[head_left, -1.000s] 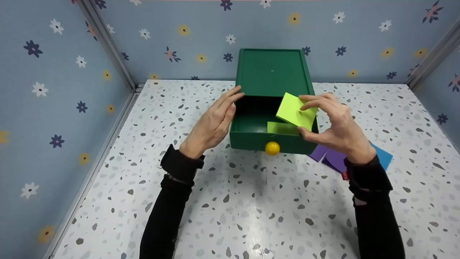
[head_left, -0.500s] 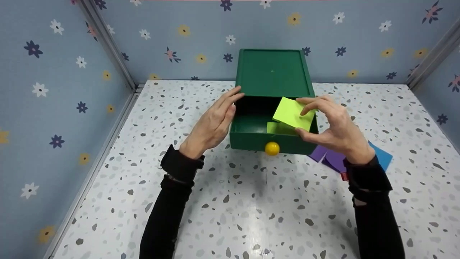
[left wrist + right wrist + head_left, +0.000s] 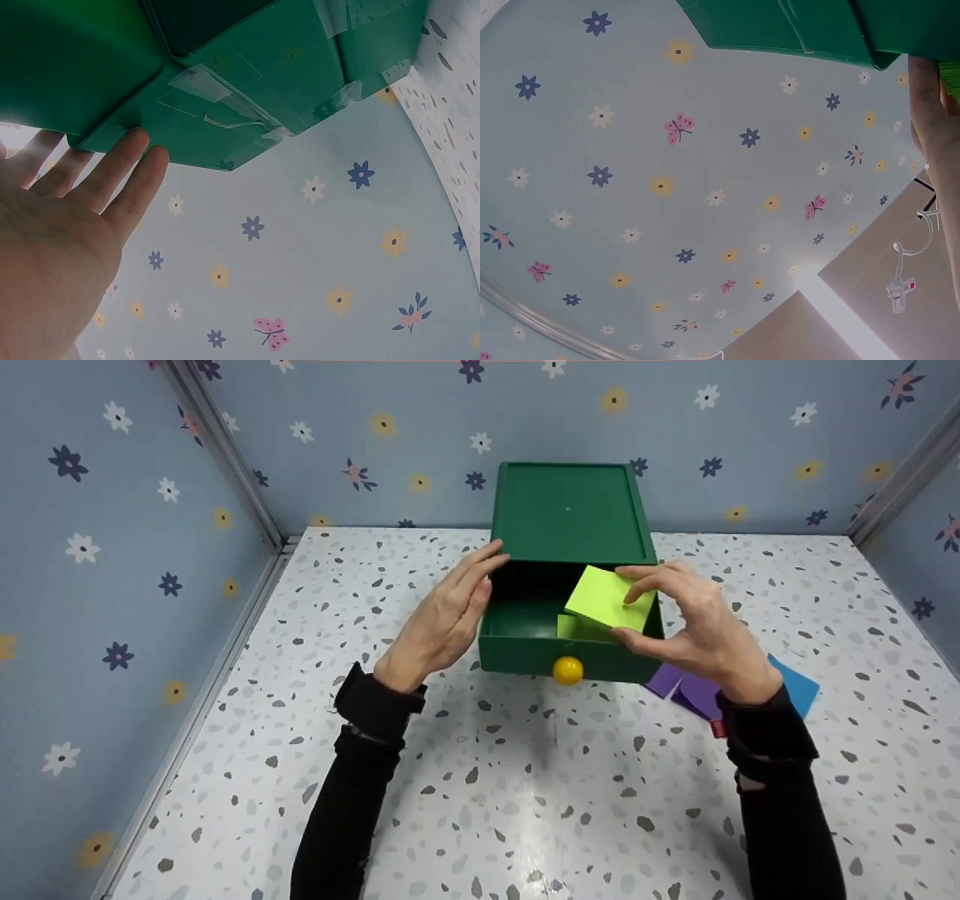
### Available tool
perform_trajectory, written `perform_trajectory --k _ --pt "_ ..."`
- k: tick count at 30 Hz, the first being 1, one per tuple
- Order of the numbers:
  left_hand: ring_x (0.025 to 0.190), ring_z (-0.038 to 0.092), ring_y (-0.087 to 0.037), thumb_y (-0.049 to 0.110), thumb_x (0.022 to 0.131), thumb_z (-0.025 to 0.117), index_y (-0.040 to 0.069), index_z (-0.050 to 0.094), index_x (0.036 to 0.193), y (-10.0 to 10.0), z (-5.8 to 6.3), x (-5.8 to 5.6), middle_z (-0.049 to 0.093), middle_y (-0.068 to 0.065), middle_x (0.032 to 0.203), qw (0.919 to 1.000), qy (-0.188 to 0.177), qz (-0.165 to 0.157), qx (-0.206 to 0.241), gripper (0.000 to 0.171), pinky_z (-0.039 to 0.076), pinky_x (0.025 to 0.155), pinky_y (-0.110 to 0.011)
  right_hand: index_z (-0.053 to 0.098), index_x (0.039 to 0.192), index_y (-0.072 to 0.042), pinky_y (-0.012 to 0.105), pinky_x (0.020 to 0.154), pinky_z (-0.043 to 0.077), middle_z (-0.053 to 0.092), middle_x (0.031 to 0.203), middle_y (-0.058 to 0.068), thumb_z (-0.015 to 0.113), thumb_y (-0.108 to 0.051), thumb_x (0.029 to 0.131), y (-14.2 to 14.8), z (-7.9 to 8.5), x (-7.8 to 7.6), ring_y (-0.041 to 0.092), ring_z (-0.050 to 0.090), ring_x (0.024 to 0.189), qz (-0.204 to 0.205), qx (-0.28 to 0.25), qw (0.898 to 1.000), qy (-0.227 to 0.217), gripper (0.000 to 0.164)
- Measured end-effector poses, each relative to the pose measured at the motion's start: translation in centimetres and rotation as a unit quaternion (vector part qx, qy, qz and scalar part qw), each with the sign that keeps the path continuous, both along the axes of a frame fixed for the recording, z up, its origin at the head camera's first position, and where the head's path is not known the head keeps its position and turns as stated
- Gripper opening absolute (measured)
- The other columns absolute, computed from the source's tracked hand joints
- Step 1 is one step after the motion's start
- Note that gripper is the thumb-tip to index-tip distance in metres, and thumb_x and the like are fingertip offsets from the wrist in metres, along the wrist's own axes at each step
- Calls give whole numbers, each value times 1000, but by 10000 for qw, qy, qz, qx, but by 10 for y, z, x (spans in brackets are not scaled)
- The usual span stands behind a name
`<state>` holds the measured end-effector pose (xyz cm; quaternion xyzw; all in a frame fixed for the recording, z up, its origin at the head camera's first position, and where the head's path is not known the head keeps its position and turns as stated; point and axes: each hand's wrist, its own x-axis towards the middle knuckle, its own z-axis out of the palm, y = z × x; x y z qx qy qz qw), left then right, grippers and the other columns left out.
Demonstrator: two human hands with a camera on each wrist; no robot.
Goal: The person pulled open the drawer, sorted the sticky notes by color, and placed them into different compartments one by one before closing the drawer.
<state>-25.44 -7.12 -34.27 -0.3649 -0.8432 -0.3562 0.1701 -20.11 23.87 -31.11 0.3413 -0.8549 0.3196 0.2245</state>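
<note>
A green drawer box [image 3: 568, 510] stands at the back of the table with its drawer [image 3: 525, 652] pulled out; a yellow knob [image 3: 568, 670] sits on the drawer front. My right hand [image 3: 697, 634] pinches a lime-green sticky note pad [image 3: 611, 598] between thumb and fingers, tilted over the right part of the drawer. Below it, another lime-green piece [image 3: 574, 627] shows inside the drawer. My left hand [image 3: 446, 615] rests its straight fingers against the box's left side; in the left wrist view the fingertips [image 3: 135, 139] lie against the green wall, which carries clear tape [image 3: 206, 84].
Purple pieces [image 3: 697, 695] with a small red tag [image 3: 718, 728] and a blue piece [image 3: 795, 686] lie on the speckled table [image 3: 480, 810], partly behind my right wrist. Flowered walls [image 3: 420, 427] close off the back and sides.
My right hand has lowered the lime-green pad slightly, shifting it a little left and further into the drawer. The left hand and the box have stayed in place.
</note>
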Motion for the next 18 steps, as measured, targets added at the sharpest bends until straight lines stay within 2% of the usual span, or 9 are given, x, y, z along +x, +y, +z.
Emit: perform_trajectory --k 9,18 --pt "140 32 -14 26 104 23 14 40 143 0 1 1 29 -1 155 10000 -5 -32 7 44 29 115 -31 61 96 -9 26 104 38 61 127 7 76 -17 78 0 0 2 22 53 118 -85 209 9996 -185 24" --pt "140 32 -13 27 104 22 13 40 143 0 1 1 29 -1 155 10000 -18 21 -33 45 28 116 -29 62 91 -13 26 108 35 57 128 7 72 -18 83 -2 -1 3 20 50 122 75 228 9996 -167 14"
